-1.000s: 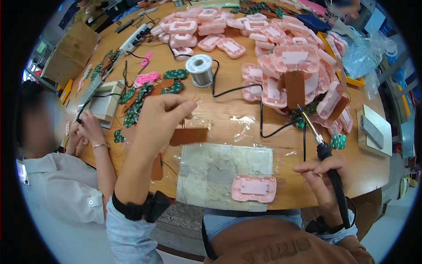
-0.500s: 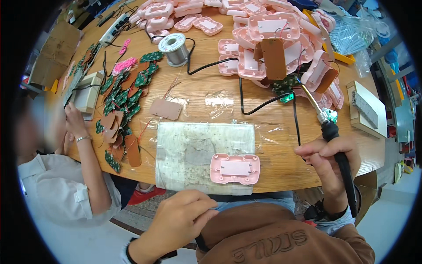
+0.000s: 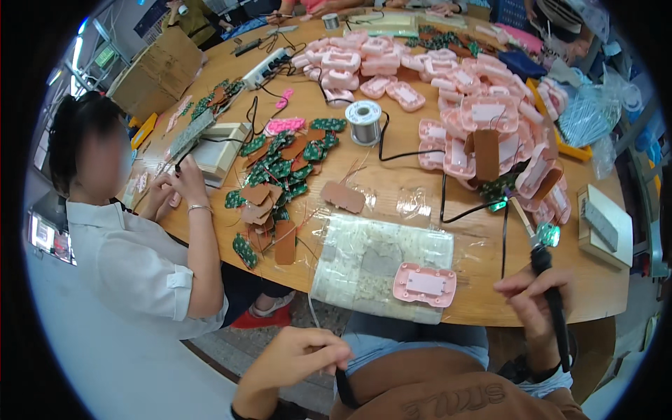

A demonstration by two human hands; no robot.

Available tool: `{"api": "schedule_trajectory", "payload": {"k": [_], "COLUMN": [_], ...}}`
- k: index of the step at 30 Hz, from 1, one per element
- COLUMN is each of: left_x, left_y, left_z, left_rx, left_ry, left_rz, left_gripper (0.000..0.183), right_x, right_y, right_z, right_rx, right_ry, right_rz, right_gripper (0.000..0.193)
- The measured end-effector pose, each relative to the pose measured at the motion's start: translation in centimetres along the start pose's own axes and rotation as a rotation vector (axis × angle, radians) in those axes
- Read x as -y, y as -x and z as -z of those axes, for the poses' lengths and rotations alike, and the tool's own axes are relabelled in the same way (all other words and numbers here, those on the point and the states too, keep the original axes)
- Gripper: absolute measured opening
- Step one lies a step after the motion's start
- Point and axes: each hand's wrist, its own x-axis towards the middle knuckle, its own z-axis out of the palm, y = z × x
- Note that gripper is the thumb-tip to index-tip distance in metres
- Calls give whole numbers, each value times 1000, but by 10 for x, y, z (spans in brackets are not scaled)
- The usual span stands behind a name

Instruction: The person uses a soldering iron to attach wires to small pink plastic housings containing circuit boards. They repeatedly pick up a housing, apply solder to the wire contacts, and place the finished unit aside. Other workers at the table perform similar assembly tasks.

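My right hand [image 3: 535, 301] is closed around the black handle of a soldering iron [image 3: 551, 297], whose metal shaft points up and away toward a pile of pink plastic shells. A small shiny green piece [image 3: 548, 234] shows beside the iron's collar. My left hand [image 3: 297, 358] is low over my lap, fingers curled together at a black strap [image 3: 344, 389] on my brown clothing; whether they grip it is hidden. One pink plastic shell [image 3: 425, 283] lies open side up on the right part of a whitish, stained work pad [image 3: 350, 287], touched by neither hand.
Left of the pad are heaped green circuit boards [image 3: 280, 171] and brown boards [image 3: 285, 241] with wires. A solder spool [image 3: 364, 124] stands behind, near a black cable. Pink shells [image 3: 490, 112] crowd the back right. A co-worker [image 3: 140, 259] sits at left; a pale box [image 3: 602, 227] is at right.
The view has swung left and up, bringing in more of the co-worker and the table's far end. My left hand has drawn down toward my clothing. The soldering iron stays in my right hand.
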Motion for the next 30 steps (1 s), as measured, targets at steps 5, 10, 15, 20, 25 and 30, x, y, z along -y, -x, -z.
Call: {"api": "schedule_trajectory", "payload": {"k": [5,10,15,20,25,30], "left_x": [-63,-52,-21,3,5,-50], "left_y": [-13,-32,-16,-9,-13,2], "left_z": [-30,-49,-22,10,38,73], "left_rx": [407,520,277,47,-60,-51], "left_ry": [902,1052,1047,1139,1220,-59], "left_rz": [-303,-248,-359,-448,-324,-184], "left_gripper": [29,31,26,25,29,38], "right_x": [-1,10,24,30,30,15], "right_y": [-3,2,12,20,18,27], "right_z": [-31,-39,-1,32,37,24], "right_rx": [352,424,283,172,168,320], "right_ry": [-40,-253,-500,-260,-210,-313], "right_rz": [157,34,-114,-217,-149,-232], "right_gripper": [60,36,31,33,34,30]}}
